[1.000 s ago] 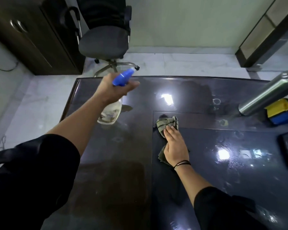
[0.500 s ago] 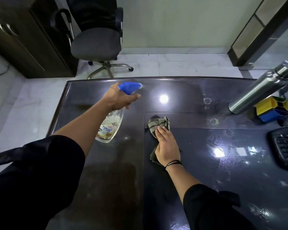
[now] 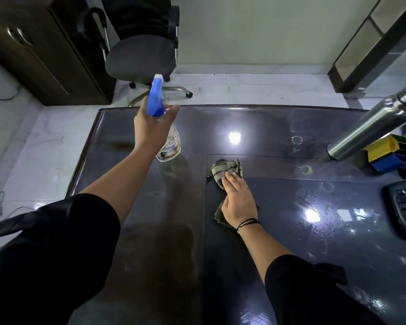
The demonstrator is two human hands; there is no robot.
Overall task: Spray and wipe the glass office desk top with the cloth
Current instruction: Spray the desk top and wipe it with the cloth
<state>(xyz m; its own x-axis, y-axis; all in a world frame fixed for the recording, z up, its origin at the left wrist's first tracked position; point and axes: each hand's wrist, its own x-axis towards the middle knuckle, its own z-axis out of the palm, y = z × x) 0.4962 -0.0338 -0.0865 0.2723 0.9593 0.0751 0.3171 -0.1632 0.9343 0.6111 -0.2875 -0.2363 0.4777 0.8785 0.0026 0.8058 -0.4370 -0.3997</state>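
Left hand [image 3: 154, 127] raised, gripping spray bottle [image 3: 169, 146] — right hand [image 3: 238, 202] flat on cloth [image 3: 223, 168].

floor [image 3: 256, 90]: pale glossy marble tiles | wall [image 3: 256, 31]: plain, light | office chair [image 3: 140, 57]: grey seat, castors, beyond far desk edge | cabinet [image 3: 45, 50]: dark wood, far left | partition [image 3: 370, 43]: dark-framed, far right

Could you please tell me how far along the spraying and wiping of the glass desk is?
Early to midway. Already done: droplets bead the desk top on the right, so spray has landed there. In hand: the left hand holds the spray bottle above the desk, and the right hand presses the cloth flat. Left: ring marks and smears remain.
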